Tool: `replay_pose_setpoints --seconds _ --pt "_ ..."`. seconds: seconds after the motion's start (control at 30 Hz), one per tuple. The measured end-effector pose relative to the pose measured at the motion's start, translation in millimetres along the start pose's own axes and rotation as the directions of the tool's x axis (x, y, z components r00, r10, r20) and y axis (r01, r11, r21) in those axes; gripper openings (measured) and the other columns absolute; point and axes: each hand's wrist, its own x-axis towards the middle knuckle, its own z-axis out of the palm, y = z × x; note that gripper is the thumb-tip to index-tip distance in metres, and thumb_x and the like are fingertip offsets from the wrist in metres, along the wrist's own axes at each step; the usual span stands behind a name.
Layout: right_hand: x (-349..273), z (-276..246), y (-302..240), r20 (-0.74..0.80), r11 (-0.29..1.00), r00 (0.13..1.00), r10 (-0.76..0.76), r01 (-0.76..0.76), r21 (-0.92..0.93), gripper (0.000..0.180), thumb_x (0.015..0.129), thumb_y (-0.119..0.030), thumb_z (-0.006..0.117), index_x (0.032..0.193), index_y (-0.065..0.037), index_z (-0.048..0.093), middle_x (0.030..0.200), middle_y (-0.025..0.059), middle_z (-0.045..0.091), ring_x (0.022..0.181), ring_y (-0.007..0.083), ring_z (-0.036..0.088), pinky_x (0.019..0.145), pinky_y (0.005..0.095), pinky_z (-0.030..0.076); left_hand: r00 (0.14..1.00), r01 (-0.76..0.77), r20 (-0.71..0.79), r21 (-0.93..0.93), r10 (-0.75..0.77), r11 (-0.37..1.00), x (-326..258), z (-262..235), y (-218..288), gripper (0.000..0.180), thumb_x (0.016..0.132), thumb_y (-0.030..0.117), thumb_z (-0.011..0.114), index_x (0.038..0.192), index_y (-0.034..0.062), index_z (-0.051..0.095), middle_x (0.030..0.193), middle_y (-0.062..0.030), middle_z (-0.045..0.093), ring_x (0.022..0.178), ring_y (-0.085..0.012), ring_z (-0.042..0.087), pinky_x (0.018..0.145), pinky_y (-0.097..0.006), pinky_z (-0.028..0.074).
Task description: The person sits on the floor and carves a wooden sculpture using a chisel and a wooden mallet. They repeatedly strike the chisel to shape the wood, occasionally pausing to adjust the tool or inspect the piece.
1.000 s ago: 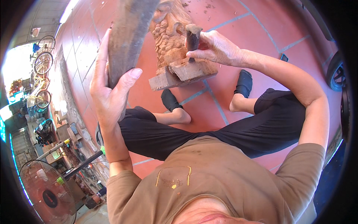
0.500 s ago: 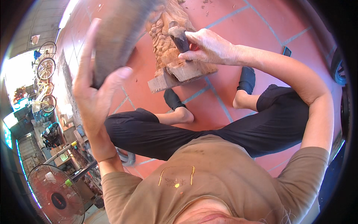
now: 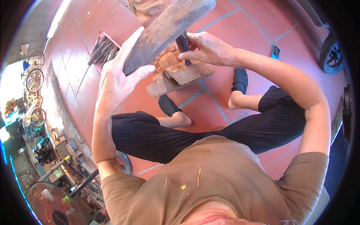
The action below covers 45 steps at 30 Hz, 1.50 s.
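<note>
A brown carved wood piece with a rough, blocky base lies on the floor in front of my feet. My right hand is closed round a dark chisel that stands nearly upright on the carving near its base. In my left hand is a long, flat wooden mallet, gripped between thumb and fingers. The mallet slants over the carving and covers the chisel's top end. Whether the two touch cannot be made out. Part of the carving is hidden behind the mallet.
A pink basket full of dark tools sits on the tiled floor to the left. A phone lies at the right, near a black wheel. At far left are bicycles, clutter and a fan.
My left hand has swung the mallet from the left over to the chisel's top. My right hand and the chisel have stayed in nearly the same place. The tool basket has come into view.
</note>
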Motion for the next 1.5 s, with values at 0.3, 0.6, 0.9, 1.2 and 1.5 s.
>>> replay_pose_setpoints --seconds 0.3,0.6,0.9,1.2,1.5 --pt "-6.8 23.1 -4.9 -0.128 0.878 0.972 0.195 -0.115 0.465 0.027 0.095 -0.021 0.068 0.11 0.0 0.059 0.095 0.0097 0.067 0.087 0.0185 0.067 0.084 0.0349 0.053 0.99 0.058 -0.094 -0.38 -0.101 0.923 1.1 -1.9 -11.8 0.074 0.083 0.011 0.081 0.148 0.0016 0.048 0.135 -0.0139 0.062 0.125 -0.0207 0.059 0.109 -0.035 0.044" --pt "-42.9 40.0 20.8 -0.287 0.697 0.93 0.23 0.049 0.716 0.026 0.101 -0.016 0.06 0.125 -0.008 0.053 0.104 0.0056 0.067 0.103 0.0187 0.068 0.088 0.0343 0.054 0.988 0.04 -0.12 -0.413 -0.098 0.91 5.3 5.1 -1.7 0.074 0.082 0.011 0.081 0.147 -0.0003 0.048 0.136 -0.0143 0.06 0.127 -0.0222 0.058 0.11 -0.036 0.044" --pt "-45.4 38.6 29.4 -0.311 0.632 0.916 0.253 0.087 0.77 0.024 0.102 -0.015 0.057 0.124 -0.008 0.053 0.103 0.0054 0.068 0.1 0.0195 0.07 0.086 0.0356 0.055 0.986 0.055 -0.115 -0.456 -0.121 0.888 19.9 14.7 9.2 0.075 0.082 0.006 0.08 0.148 -0.0015 0.046 0.138 -0.0152 0.058 0.126 -0.024 0.059 0.109 -0.036 0.045" --pt "-44.3 37.7 23.5 -0.298 0.655 0.922 0.246 0.068 0.753 0.025 0.102 -0.015 0.058 0.125 -0.006 0.053 0.103 0.0055 0.067 0.1 0.0186 0.07 0.085 0.034 0.055 0.987 0.091 -0.087 -0.412 -0.139 0.907 24.1 18.7 12.4 0.075 0.081 0.005 0.08 0.148 -0.0011 0.047 0.136 -0.0137 0.06 0.124 -0.022 0.06 0.108 -0.035 0.046" --pt "-39.5 42.2 19.1 -0.325 0.719 0.928 0.183 0.099 0.688 0.026 0.1 -0.013 0.062 0.123 -0.003 0.055 0.097 0.0061 0.066 0.093 0.015 0.067 0.085 0.0323 0.054 0.995 0.007 -0.096 -0.317 -0.039 0.948 21.6 19.9 7.2 0.076 0.079 0.01 0.084 0.147 0.0024 0.05 0.136 -0.0132 0.061 0.125 -0.0212 0.06 0.108 -0.034 0.045"
